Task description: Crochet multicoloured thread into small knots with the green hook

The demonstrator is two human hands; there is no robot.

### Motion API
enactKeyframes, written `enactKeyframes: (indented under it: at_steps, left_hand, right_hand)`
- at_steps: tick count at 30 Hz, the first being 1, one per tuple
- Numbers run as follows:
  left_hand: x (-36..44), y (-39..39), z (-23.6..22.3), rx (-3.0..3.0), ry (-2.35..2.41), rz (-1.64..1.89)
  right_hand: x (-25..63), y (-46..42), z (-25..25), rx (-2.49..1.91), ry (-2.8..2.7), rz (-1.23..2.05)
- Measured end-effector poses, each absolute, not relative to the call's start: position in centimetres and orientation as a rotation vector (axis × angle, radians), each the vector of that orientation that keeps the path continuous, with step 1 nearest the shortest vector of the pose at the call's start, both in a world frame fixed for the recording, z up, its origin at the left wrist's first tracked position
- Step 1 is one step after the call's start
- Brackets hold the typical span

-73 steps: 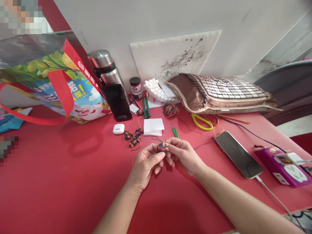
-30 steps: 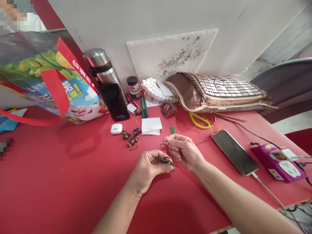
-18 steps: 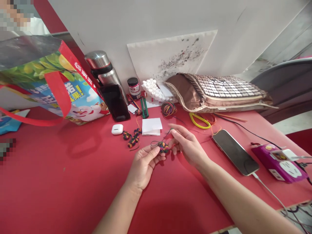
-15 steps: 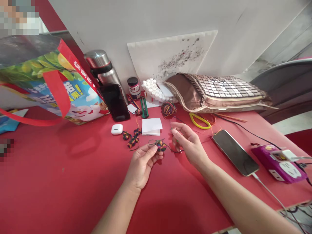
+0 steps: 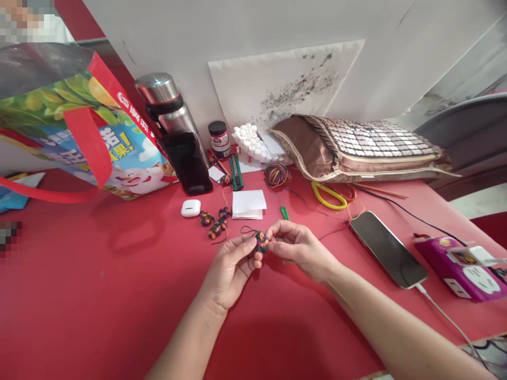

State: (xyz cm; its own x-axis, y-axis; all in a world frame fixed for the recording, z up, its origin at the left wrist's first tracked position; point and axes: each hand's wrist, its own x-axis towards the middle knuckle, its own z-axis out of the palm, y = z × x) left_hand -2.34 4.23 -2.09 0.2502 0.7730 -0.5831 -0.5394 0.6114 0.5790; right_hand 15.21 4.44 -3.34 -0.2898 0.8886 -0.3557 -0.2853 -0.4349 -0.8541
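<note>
Between the fingertips of my left hand point(image 5: 233, 264) is a small crocheted piece point(image 5: 261, 241) in dark multicoloured yarn, with a dark loop of yarn standing out at its upper left. My right hand point(image 5: 299, 245) pinches the right edge of that piece, its fingertips partly covering it. Just beyond the right hand lies a crochet hook point(image 5: 284, 213) with a green handle, its thin shaft pointing away. From a multicoloured yarn ball point(image 5: 277, 174) a strand runs right across the table. More crocheted pieces point(image 5: 218, 226) rest left of a folded white paper point(image 5: 249, 203).
On the red table stand a shopping bag point(image 5: 130, 163), a steel flask point(image 5: 170, 113) and a black phone point(image 5: 189, 164) leaning on it. A white earbud case point(image 5: 190, 208), green cutter point(image 5: 236, 171), yellow-handled scissors point(image 5: 328, 196), charging phone point(image 5: 390, 250) and purple power strip point(image 5: 461, 269) lie around.
The crochet hook, earlier at my right hand, now lies on the table. My right hand has moved left and closed on the crocheted piece, which my left hand still holds.
</note>
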Motion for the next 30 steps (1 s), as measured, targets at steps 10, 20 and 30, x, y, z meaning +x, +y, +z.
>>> enactKeyframes:
  at_steps: [10, 20, 30]
  left_hand:
    - [-2.54, 4.16, -2.38, 0.378, 0.947, 0.903]
    - [-2.20, 4.16, -2.43, 0.366, 0.915, 0.947]
    - [-2.44, 4.26, -2.60, 0.426, 0.850, 0.995]
  right_hand:
    - [15.45, 4.47, -3.44, -1.026, -0.818, 1.926]
    - [15.60, 4.63, -3.14, -0.939, -0.630, 2.084]
    - [15.76, 4.64, -3.67, -0.857, -0.526, 2.143]
